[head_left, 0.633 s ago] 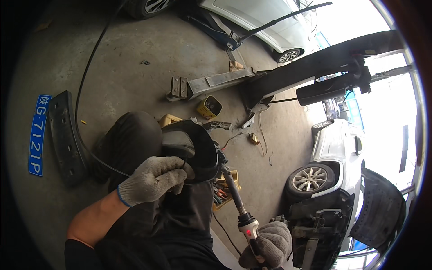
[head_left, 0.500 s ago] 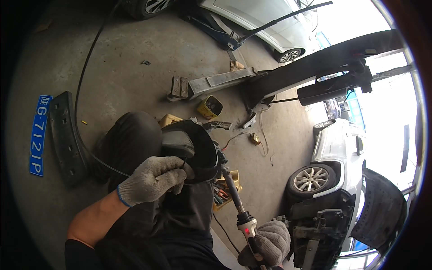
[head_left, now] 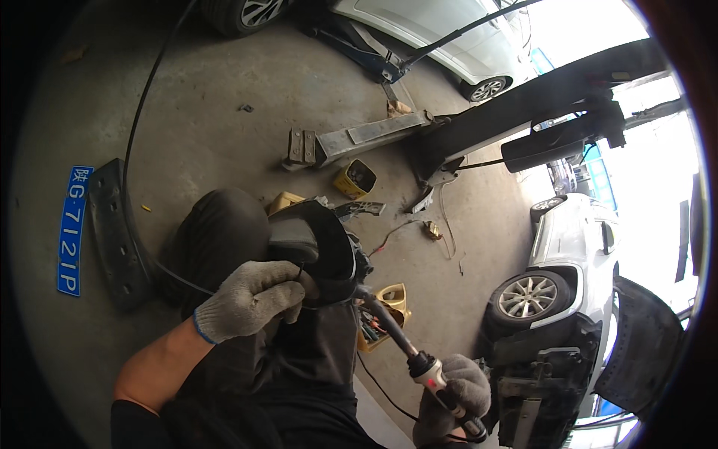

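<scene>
On my lap rests a dark car part [head_left: 340, 236] with a curved black rim and a greyish lens-like inner face, perhaps a headlamp housing. My left hand [head_left: 250, 301], in a grey knit glove, is closed at the part's near left edge, pinching a thin black strand [head_left: 302, 268]. A long black line [head_left: 133, 150] curves from the top edge down to this glove. My right hand [head_left: 456, 396], also gloved, wraps round a white-and-black hot-air gun [head_left: 432, 378] with a red light. Its long metal nozzle [head_left: 393, 328] points at the part's right edge; whether it touches, I cannot tell.
Beyond my knees stand a yellow bucket [head_left: 356, 179] and a lift arm [head_left: 370, 136]. Beside my lap sits a yellow container of tools [head_left: 372, 333]. A blue number plate [head_left: 73, 232] and black panel [head_left: 116, 236] lie left. A white car [head_left: 572, 247] stands right, near a detached bumper [head_left: 542, 374].
My right hand has shifted slightly right with the hot-air gun, and the gun is tilted more. The left hand keeps its pinch almost unmoved. The view has turned a little.
</scene>
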The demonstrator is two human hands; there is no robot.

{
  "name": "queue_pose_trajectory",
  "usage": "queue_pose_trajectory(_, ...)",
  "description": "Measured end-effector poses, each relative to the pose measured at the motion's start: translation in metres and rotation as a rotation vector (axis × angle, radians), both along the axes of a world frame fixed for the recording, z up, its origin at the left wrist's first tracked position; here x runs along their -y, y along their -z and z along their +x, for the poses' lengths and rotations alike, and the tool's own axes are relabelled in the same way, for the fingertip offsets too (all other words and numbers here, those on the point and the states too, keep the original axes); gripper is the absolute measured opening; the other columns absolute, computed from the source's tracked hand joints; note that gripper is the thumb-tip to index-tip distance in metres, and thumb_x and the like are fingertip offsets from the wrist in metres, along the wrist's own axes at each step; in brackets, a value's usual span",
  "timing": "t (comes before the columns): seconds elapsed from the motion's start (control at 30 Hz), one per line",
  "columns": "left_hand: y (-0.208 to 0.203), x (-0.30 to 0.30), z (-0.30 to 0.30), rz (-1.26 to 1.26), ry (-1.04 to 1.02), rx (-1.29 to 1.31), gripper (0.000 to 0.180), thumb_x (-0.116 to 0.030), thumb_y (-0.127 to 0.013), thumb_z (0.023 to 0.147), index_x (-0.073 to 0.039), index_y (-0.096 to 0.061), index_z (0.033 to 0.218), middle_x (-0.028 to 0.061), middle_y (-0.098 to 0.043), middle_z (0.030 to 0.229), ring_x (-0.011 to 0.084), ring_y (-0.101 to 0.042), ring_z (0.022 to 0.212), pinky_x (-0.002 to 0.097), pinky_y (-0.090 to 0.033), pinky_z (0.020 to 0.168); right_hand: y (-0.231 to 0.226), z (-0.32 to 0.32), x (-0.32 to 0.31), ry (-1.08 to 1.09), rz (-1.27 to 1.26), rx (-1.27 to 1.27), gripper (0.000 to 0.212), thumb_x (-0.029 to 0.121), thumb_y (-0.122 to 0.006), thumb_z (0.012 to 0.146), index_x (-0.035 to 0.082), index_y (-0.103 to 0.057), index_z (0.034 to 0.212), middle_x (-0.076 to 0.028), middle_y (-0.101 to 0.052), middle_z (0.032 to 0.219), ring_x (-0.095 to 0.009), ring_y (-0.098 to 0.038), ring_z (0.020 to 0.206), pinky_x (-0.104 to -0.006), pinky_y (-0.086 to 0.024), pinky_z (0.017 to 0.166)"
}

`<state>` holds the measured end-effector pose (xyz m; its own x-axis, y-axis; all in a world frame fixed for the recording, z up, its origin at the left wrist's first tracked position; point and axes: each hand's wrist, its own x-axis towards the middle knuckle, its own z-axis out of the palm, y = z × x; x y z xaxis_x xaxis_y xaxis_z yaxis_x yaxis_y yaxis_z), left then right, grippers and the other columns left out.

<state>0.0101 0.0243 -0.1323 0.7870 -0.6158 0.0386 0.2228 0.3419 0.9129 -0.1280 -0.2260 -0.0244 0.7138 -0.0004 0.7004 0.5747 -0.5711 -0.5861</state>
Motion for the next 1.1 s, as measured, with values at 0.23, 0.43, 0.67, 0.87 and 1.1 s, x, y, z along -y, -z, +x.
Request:
queue_pose_trajectory(0.23,-0.005,-0.002,-0.002,0.037,-0.017,-0.060,0.020,-0.012,-0.052,0.101,0.002,-0.066,0.100,0.0020,-0.063,0.073,0.0078,-0.057,0.067,0.0240,-0.048,0.063,0.017,0.003,0.025,-0.049,0.370,-0.113,0.023,0.016,-0.076,0.085,0.003,-0.063,0.098,-0.015,-0.064,0.083,-0.027,-0.064,0.074,-0.0371,-0.052,0.065)
queue_pose_trajectory(0.43,-0.006,0.000,-0.004,0.038,-0.033,-0.121,0.019,-0.011,-0.052,0.101,0.002,-0.066,0.100,0.0034,-0.063,0.072,0.0078,-0.058,0.066,0.0234,-0.047,0.061,0.036,0.012,0.040,-0.074,0.355,-0.128,0.027,0.022,-0.075,0.086,0.000,-0.064,0.098,-0.016,-0.064,0.082,-0.029,-0.063,0.073,-0.0383,-0.051,0.065)
queue_pose_trajectory(0.67,-0.005,0.002,-0.006,0.049,-0.077,-0.148,0.019,-0.010,-0.052,0.100,0.003,-0.066,0.100,0.0047,-0.064,0.074,0.0094,-0.058,0.066,0.0245,-0.049,0.064,0.046,0.017,0.062,-0.198,0.407,-0.263,0.028,0.021,-0.081,0.084,0.009,-0.060,0.097,-0.010,-0.059,0.088,-0.023,-0.061,0.078,-0.0331,-0.053,0.066)
queue_pose_trajectory(0.87,-0.005,0.004,-0.007,0.038,-0.093,-0.203,0.019,-0.008,-0.052,0.097,0.004,-0.067,0.099,0.0055,-0.065,0.075,0.0103,-0.060,0.068,0.0256,-0.052,0.066,0.052,0.025,0.066,-0.218,0.647,-0.284,0.027,0.023,-0.080,0.084,0.006,-0.062,0.094,-0.012,-0.060,0.087,-0.025,-0.061,0.077,-0.0359,-0.053,0.064)
queue_pose_trajectory(1.1,-0.006,0.004,-0.006,0.076,-0.118,-0.168,0.019,-0.009,-0.053,0.096,0.003,-0.067,0.097,0.0054,-0.065,0.075,0.0108,-0.061,0.066,0.0256,-0.052,0.064,0.060,0.036,0.065,-0.232,0.745,-0.313,0.017,0.007,-0.080,0.082,0.004,-0.065,0.089,-0.013,-0.067,0.085,-0.027,-0.066,0.080,-0.0386,-0.054,0.073)
